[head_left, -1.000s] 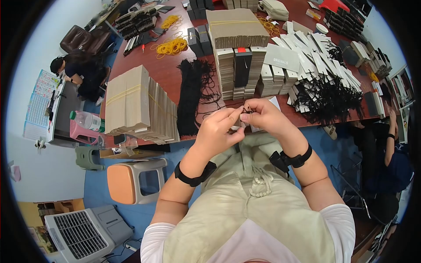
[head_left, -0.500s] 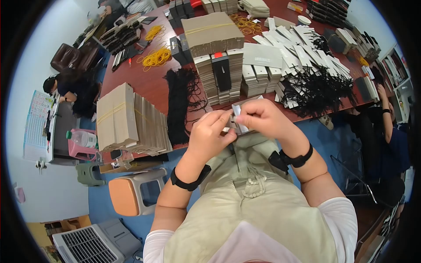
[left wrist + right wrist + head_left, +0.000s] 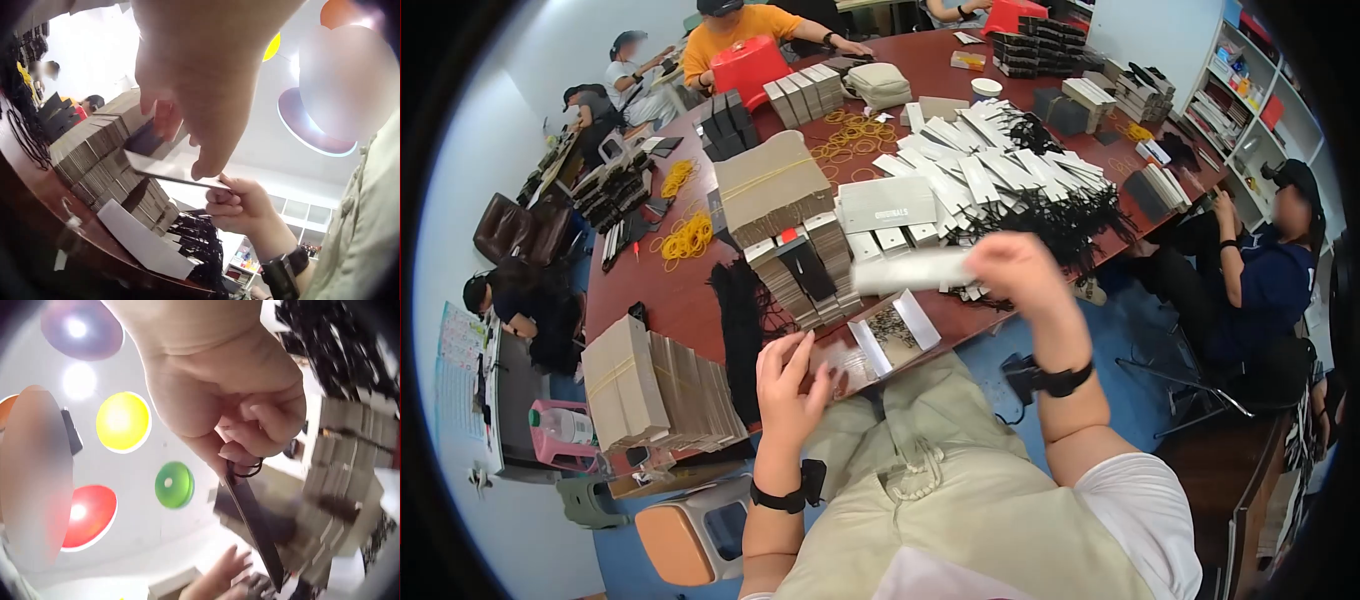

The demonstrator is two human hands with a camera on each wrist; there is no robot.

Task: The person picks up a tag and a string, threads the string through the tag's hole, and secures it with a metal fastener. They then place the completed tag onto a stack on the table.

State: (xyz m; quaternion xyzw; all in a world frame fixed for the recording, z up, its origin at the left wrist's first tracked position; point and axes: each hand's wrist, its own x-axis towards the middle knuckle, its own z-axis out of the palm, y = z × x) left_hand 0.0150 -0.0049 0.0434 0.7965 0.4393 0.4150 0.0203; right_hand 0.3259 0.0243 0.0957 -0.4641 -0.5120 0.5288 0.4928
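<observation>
My right hand pinches one end of a white card tag, which is blurred in the head view. A thin black cord loop shows at the pinched end in the right wrist view. My left hand is at the table's front edge with fingers spread and holding nothing. Right of it stands a small open white box with many small bronze-coloured metal pieces inside. A clear plastic piece lies between the left hand and the box.
Banded grey card stacks stand behind the box, and another stack sits at the left. A bundle of black cords lies between them. Corded white tags are heaped at the right. Several people sit around the room, one in orange.
The hands, earlier together at small work, have parted. My right hand has carried the white tag up and rightward; the left has spread its fingers. The head view has swung, showing more of the room.
</observation>
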